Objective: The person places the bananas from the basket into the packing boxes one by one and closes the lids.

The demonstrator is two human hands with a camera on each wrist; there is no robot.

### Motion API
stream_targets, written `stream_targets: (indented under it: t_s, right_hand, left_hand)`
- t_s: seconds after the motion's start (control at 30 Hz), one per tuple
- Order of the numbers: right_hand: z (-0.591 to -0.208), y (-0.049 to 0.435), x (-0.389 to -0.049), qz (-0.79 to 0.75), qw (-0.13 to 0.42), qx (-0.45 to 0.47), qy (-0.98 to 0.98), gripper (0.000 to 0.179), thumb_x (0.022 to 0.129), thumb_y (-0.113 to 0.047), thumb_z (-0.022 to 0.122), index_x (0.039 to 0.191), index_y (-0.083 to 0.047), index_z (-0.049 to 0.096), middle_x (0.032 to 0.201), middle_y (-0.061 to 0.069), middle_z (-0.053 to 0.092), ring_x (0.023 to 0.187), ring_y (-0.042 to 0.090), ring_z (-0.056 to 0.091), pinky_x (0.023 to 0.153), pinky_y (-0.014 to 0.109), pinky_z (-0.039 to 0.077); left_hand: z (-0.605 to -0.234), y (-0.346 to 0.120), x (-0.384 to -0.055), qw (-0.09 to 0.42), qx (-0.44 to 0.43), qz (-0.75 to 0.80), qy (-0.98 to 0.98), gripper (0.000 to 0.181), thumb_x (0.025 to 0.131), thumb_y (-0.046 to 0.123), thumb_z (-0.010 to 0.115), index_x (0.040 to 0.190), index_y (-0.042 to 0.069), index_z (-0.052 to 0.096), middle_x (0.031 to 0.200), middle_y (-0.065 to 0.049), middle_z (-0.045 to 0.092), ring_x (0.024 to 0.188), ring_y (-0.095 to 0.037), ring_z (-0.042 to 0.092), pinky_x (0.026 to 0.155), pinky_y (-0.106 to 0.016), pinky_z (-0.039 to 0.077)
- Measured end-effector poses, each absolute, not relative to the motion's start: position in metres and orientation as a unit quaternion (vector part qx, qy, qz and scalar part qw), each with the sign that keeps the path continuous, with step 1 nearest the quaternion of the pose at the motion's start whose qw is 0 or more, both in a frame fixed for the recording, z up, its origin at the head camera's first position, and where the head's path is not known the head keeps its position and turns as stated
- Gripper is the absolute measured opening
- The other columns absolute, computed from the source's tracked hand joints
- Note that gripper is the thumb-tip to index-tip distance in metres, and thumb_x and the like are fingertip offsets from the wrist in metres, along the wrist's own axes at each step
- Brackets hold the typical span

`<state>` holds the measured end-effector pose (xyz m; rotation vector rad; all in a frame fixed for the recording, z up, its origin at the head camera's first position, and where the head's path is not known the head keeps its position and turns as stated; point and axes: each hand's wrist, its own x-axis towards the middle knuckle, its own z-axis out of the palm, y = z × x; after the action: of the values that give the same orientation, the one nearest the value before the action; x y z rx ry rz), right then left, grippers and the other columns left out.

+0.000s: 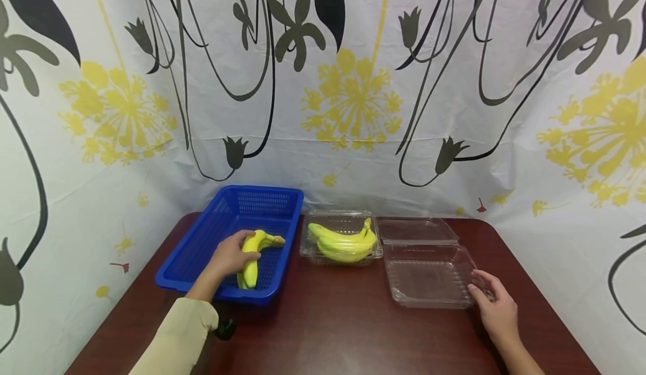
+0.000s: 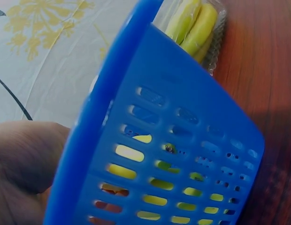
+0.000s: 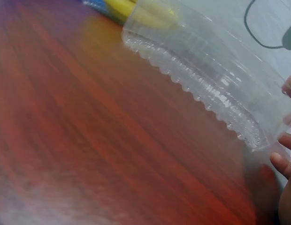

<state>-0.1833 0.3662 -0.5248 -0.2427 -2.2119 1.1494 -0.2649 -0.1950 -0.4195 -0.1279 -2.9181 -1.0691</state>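
Inside the blue plastic basket, my left hand grips a bunch of yellow bananas, thumb on the near side and fingers over the top. In the left wrist view the basket's slotted wall covers most of the bunch, which shows yellow through the slots. My right hand holds the right edge of an open clear plastic clamshell container between thumb and fingers. The right wrist view catches only those fingers, at the corner of the ribbed container wall.
Between the basket and the open clamshell stands another clear clamshell with bananas inside. The open clamshell's lid lies folded back toward the patterned cloth behind the dark red wooden table.
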Motion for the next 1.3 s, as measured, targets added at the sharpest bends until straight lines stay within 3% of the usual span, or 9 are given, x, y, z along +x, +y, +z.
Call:
stream_targets:
  t_s: [0.2,0.4,0.8,1.13,1.3]
  right_hand:
    - [-0.529,0.359,-0.184,0.437,0.309,-0.043,-0.844,0.046,0.089,-0.007,0.069,0.133,-0.009,0.057,0.115,0.005,0.068,0.100,-0.014,0.051,0.073,0.005,0.040]
    - [-0.529,0.353,-0.182,0.420,0.301,-0.012,-0.856,0.042,0.091,-0.011,0.068,0.132,-0.010,0.058,0.117,0.011,0.067,0.102,-0.016,0.050,0.078,0.004,0.035]
    - [-0.531,0.356,-0.179,0.394,0.300,0.020,-0.868,0.045,0.090,-0.014,0.069,0.134,-0.011,0.058,0.122,0.001,0.062,0.110,-0.018,0.041,0.084,0.003,0.028]
    - [-0.528,0.353,-0.178,0.388,0.288,0.025,-0.875,0.047,0.091,-0.017,0.068,0.136,-0.014,0.056,0.125,0.006,0.060,0.112,-0.019,0.037,0.084,0.004,0.026]
    - [-0.529,0.353,-0.177,0.392,0.288,0.021,-0.873,0.047,0.091,-0.016,0.069,0.136,-0.015,0.056,0.126,-0.008,0.059,0.112,-0.020,0.037,0.084,0.004,0.026]
  left_hand:
    - [-0.422,-0.195,-0.264,0.029,-0.008,-0.344,-0.938,0.054,0.086,0.017,0.074,0.135,0.005,0.055,0.120,-0.028,0.060,0.103,-0.038,0.060,0.073,-0.044,0.053]
    - [-0.422,-0.193,-0.262,0.042,0.010,-0.350,-0.936,0.053,0.085,0.016,0.074,0.134,0.006,0.056,0.119,-0.027,0.061,0.099,-0.037,0.061,0.069,-0.042,0.053]
    - [-0.417,-0.187,-0.261,0.075,0.017,-0.370,-0.926,0.055,0.085,0.019,0.075,0.136,0.013,0.055,0.126,-0.023,0.058,0.097,-0.033,0.061,0.067,-0.039,0.053]
    - [-0.409,-0.180,-0.254,0.152,0.002,-0.373,-0.915,0.054,0.084,0.020,0.076,0.135,0.017,0.057,0.124,-0.015,0.060,0.092,-0.029,0.063,0.064,-0.038,0.052]
    - [-0.403,-0.171,-0.249,0.203,-0.016,-0.388,-0.899,0.054,0.082,0.020,0.078,0.132,0.017,0.059,0.119,-0.011,0.060,0.093,-0.028,0.061,0.066,-0.041,0.053]
